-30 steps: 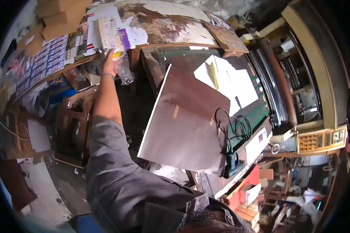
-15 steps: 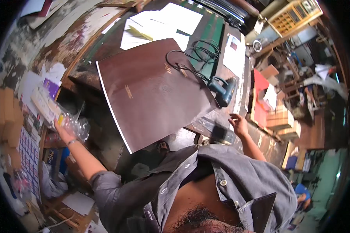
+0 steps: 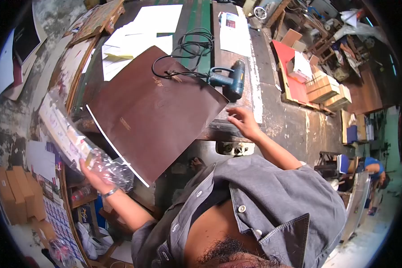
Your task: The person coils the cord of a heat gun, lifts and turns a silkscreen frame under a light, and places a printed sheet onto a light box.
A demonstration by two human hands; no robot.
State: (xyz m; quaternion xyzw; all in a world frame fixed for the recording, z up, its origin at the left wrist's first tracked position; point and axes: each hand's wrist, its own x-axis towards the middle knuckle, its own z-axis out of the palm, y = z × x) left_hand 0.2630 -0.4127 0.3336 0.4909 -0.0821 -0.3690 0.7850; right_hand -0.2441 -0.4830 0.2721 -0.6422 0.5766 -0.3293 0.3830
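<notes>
My left hand is closed around the near end of a long, pale packet wrapped in clear plastic. Loose crinkled plastic spills past my wrist toward a large dark brown sheet. That sheet has small gold lettering and a white strip along its left edge, and it overhangs the table's front edge. My right hand, fingers apart and holding nothing, hovers near the sheet's right corner. Just beyond it a blue-green heat gun lies on the table, its black cord looped across the sheet's upper part.
White papers lie on the table behind the sheet. To the right, a red board and wooden blocks sit together. Cardboard boxes stand at the left. Another person is at the far right.
My left hand has brought the packet from the shelf side closer to the brown sheet. My right hand has come nearer the sheet's right corner. The whole view has turned.
</notes>
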